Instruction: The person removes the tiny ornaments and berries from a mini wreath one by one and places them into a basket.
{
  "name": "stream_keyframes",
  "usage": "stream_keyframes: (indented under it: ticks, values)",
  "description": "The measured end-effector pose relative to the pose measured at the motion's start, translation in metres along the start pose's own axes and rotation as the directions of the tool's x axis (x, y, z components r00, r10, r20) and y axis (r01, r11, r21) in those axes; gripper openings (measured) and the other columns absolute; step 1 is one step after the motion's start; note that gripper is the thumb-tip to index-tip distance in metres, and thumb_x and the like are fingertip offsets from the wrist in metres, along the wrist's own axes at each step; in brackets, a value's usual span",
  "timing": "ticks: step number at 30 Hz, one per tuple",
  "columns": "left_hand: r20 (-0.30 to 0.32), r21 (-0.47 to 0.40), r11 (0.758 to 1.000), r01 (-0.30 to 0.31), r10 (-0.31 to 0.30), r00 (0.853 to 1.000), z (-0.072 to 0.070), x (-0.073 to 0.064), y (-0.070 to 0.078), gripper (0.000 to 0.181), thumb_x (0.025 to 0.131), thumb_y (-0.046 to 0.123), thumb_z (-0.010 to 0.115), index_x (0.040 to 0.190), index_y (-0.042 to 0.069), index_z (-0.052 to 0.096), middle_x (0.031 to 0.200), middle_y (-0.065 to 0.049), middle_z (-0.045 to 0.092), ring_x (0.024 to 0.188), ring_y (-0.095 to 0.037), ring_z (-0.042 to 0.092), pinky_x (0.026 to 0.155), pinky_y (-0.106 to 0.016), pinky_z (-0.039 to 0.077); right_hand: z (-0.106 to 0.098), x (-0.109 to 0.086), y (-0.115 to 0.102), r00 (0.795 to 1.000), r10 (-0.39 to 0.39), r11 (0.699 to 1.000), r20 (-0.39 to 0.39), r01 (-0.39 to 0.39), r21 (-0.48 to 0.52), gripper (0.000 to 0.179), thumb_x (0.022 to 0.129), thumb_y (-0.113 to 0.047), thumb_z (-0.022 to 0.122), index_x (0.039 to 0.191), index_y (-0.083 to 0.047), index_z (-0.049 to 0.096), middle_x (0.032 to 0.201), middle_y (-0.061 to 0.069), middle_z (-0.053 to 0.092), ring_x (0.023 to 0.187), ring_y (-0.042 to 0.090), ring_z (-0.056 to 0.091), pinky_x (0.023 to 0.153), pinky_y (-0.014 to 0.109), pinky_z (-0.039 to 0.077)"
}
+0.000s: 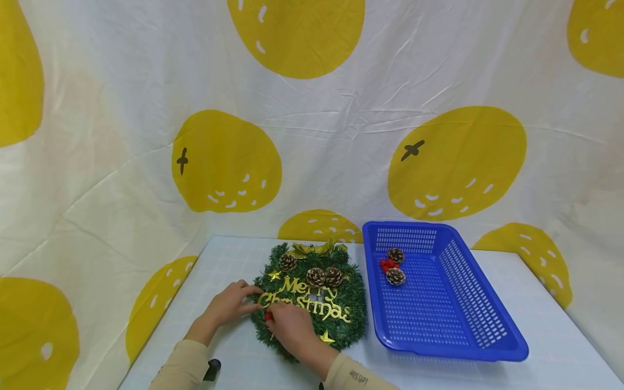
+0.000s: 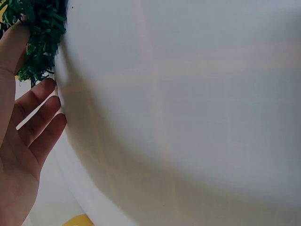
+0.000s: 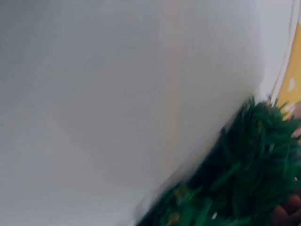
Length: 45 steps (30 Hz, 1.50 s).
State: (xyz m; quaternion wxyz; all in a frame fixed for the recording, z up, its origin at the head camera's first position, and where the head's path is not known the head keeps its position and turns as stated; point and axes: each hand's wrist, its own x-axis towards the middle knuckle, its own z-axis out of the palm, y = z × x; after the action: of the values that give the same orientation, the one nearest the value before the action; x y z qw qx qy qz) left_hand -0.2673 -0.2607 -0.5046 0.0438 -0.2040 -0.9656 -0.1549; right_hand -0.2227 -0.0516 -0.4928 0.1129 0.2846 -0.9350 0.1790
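Note:
A green Christmas wreath [image 1: 358, 303] lies on the table, bearing gold "Merry Christmas" lettering [image 1: 331, 311], gold stars, a gold bow and several pinecones. At its left edge my left hand [image 1: 231, 304] holds the greenery between thumb and forefinger; in the left wrist view the other fingers [image 2: 49, 136] spread below the wreath. My right hand [image 1: 293, 329] reaches over the lower left of the wreath and pinches a red berry cluster [image 1: 268, 316], mostly covered by the fingers. The right wrist view shows mainly wreath needles [image 3: 244, 174], with part of a hand at the right edge.
Right of the wreath stands a blue plastic basket [image 1: 448, 352] with two pinecones [image 1: 395, 277] and red berries [image 1: 388, 265] at its left side. A small black object [image 1: 212, 370] is by the left sleeve. A fruit-printed curtain [image 1: 331, 135] hangs behind the white table [image 1: 234, 254].

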Motion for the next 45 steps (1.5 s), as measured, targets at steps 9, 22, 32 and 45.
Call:
stream_keyframes:
  ticks: [9,22,32,45]
  values:
    - [0.009,-0.007,1.000,0.015,-0.015,1.000,0.001,-0.001,0.000,0.038,0.084,0.044,0.074,0.115,0.022,0.069,0.098,-0.001,0.056,0.085,-0.020,0.054,0.065,-0.039,0.048,-0.016,0.003,0.014,0.999,0.046,0.966,-0.026,-0.038,0.256,0.017,0.091,-0.021,0.072,0.105,-0.011,0.071,0.078,-0.002,0.068,0.052,-0.001,0.049,0.048,0.019,0.040]
    - [0.003,-0.004,1.000,-0.011,0.011,1.000,0.003,0.002,-0.002,0.038,0.084,0.042,0.074,0.116,0.022,0.069,0.097,-0.001,0.056,0.084,-0.018,0.053,0.066,-0.039,0.047,-0.047,0.014,0.033,0.993,0.086,0.923,-0.075,-0.051,0.381,0.023,0.093,-0.016,0.069,0.115,-0.007,0.069,0.100,0.006,0.072,0.056,0.001,0.054,0.055,0.021,0.045]
    - [0.008,-0.011,1.000,-0.001,0.001,1.000,0.001,0.000,0.000,0.040,0.084,0.044,0.074,0.116,0.020,0.069,0.098,-0.002,0.057,0.084,-0.018,0.053,0.066,-0.039,0.047,-0.070,0.020,0.047,0.981,0.174,0.895,-0.084,-0.122,0.429,0.023,0.096,-0.012,0.064,0.117,-0.004,0.060,0.102,0.008,0.067,0.077,0.016,0.062,0.063,0.030,0.048]
    - [0.018,-0.011,1.000,0.005,-0.005,1.000,0.001,0.001,-0.003,0.039,0.084,0.042,0.074,0.117,0.021,0.069,0.098,-0.002,0.057,0.083,-0.017,0.052,0.064,-0.038,0.046,-0.102,0.033,0.065,0.971,0.195,0.899,-0.137,-0.120,0.421,0.024,0.099,-0.015,0.059,0.119,-0.008,0.069,0.100,0.008,0.071,0.047,0.006,0.046,0.048,0.025,0.040]
